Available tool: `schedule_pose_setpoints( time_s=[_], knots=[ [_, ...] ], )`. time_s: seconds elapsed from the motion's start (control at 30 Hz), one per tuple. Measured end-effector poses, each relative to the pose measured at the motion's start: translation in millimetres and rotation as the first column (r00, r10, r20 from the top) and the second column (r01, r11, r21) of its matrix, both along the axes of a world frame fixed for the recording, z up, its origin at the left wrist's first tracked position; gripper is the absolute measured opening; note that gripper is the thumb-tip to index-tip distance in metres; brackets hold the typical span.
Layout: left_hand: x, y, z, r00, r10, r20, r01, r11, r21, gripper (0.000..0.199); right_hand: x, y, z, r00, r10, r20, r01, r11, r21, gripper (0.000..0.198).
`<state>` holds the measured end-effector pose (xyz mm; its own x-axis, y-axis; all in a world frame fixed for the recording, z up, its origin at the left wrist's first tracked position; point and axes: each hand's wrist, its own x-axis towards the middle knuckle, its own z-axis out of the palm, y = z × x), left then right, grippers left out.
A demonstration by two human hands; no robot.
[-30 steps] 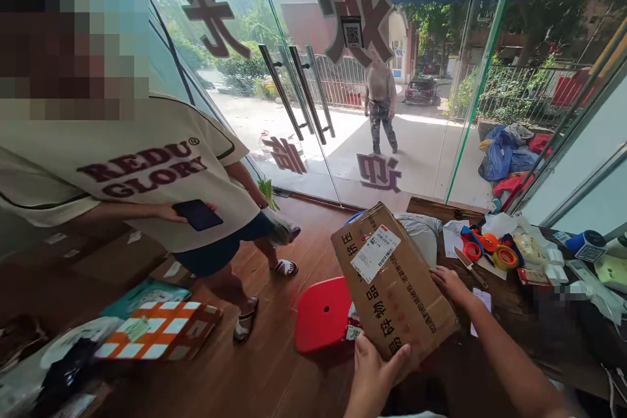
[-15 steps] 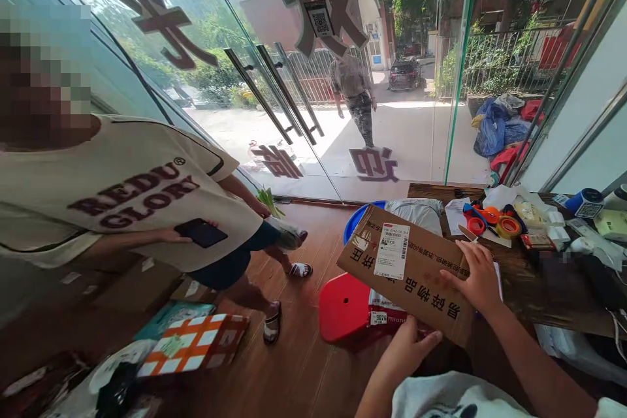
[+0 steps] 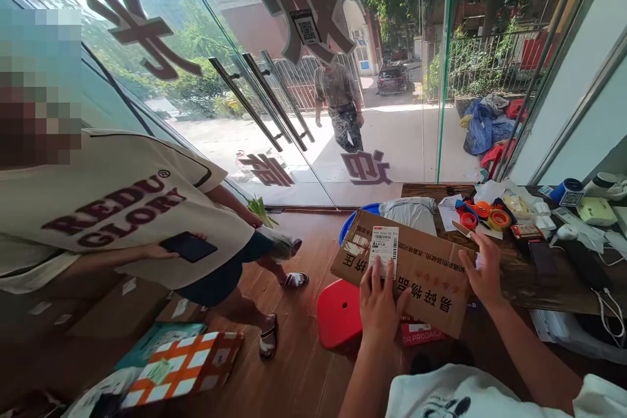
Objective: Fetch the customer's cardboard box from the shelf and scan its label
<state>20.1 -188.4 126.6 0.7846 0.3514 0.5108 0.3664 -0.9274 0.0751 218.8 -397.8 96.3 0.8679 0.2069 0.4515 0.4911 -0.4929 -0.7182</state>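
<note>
This place is looking like a small street-front parcel shop: reversed characters (image 3: 140, 29) are spanning its glass doors (image 3: 392, 124), a QR code (image 3: 307, 27) is facing inward, parcels (image 3: 181, 369) are covering floor (image 3: 294, 366), tape rolls (image 3: 499, 219) are lying near the far edge of the wooden table (image 3: 524, 290), and a labelled carton (image 3: 424, 271) is tilting by its left edge.

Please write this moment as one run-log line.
left hand: open over cardboard box, fingertips at label | right hand: open at box's right end | box: label facing up | red stool: below box's left end
</note>
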Motion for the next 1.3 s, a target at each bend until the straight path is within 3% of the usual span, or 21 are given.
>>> schedule_pose_setpoints(
  time_s=[0.07, 0.13, 0.23, 0.3, 0.47, 0.67, 0.87, 1.03, 1.1, 1.17, 1.3],
  knots=[
    [-1, 2, -1.3, 0.999, 0.014, -0.036, -0.016, 0.999, -0.029, 0.065, 21, -18, -23, 0.928, -0.209, -0.309, 0.209, 0.977, -0.035, 0.059],
    [-4, 4, 0.9, 0.996, 0.018, -0.084, -0.024, 0.998, -0.066, 0.065, 37, -34, -48, 0.779, -0.365, -0.509, 0.313, 0.931, -0.189, 0.064],
    [-6, 9, 6.1, 0.992, 0.005, -0.127, -0.015, 0.997, -0.078, 0.065, 40, -46, -82, 0.627, -0.507, -0.591, 0.324, 0.860, -0.394, 0.078],
    [-6, 11, 8.6, 0.991, -0.005, -0.135, -0.005, 0.997, -0.075, 0.064, 31, -45, -99, 0.566, -0.571, -0.595, 0.314, 0.817, -0.484, 0.085],
    [-3, 15, 11.3, 0.989, -0.012, -0.145, 0.006, 0.999, -0.047, 0.063, 18, -27, -125, 0.582, -0.597, -0.553, 0.263, 0.781, -0.567, 0.091],
    [-4, 16, 16.5, 0.991, -0.051, -0.128, 0.050, 0.999, -0.012, 0.063, 28, -29, -128, 0.563, -0.611, -0.556, 0.270, 0.772, -0.575, 0.071],
    [-5, 15, 13.5, 0.994, -0.018, -0.108, 0.012, 0.998, -0.054, 0.059, 31, -42, -91, 0.597, -0.444, -0.668, 0.249, 0.894, -0.372, 0.060],
    [-5, 13, 11.5, 0.990, 0.009, -0.139, -0.017, 0.998, -0.055, 0.061, 17, -58, -22, 0.743, -0.136, -0.656, 0.197, 0.980, 0.020, 0.056],
    [-6, 11, 11.8, 0.988, 0.032, -0.151, -0.042, 0.997, -0.066, 0.062, 8, -63, 14, 0.814, 0.134, -0.566, 0.109, 0.921, 0.375, 0.064],
    [-6, 8, 12.2, 0.988, 0.049, -0.147, -0.061, 0.995, -0.079, 0.061, -3, -64, 50, 0.801, 0.329, -0.499, -0.003, 0.837, 0.547, 0.076],
    [-5, 5, 12.8, 0.992, 0.003, -0.129, -0.014, 0.996, -0.084, 0.063, -32, -51, 106, 0.588, 0.644, -0.490, -0.164, 0.688, 0.707, 0.099]
  ],
)
